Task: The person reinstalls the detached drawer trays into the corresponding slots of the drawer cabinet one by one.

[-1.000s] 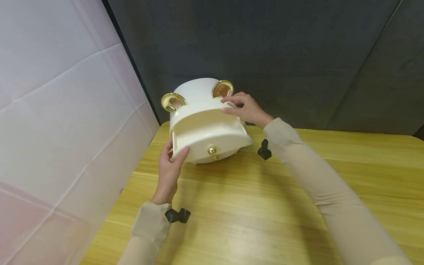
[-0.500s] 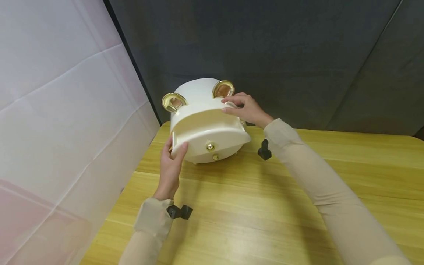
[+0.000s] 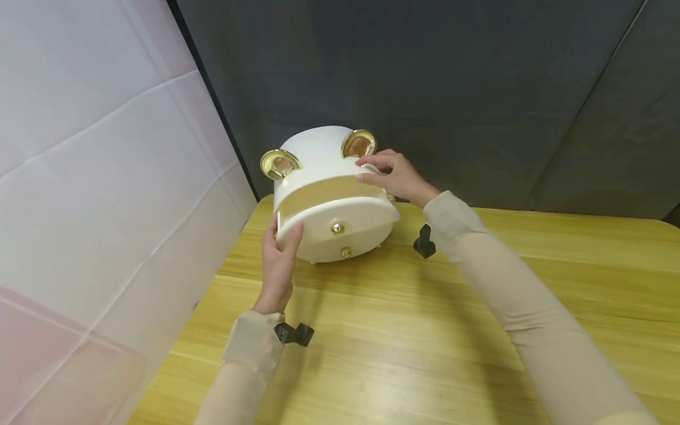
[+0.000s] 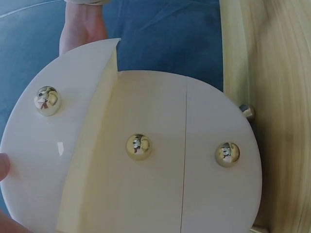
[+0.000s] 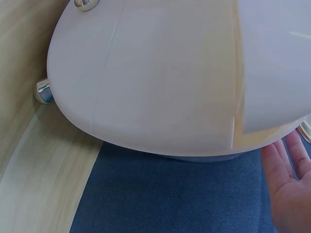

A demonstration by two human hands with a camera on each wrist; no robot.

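Head view looking down and forward over the counter (image 3: 425, 330); both wrist views pressed close, sharing the cream box (image 3: 332, 200).

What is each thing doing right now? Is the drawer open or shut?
Cream box: standing on the table, upright.
Top drawer: partly open, sticking out a little.
Lower drawer: shut.
Left hand: thumb pressing the top drawer's front.
Right hand: resting on the box's top edge.

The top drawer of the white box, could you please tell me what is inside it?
The top drawer shows only its bare cream wall and a gold knob. Its inside is hidden by the box above it.
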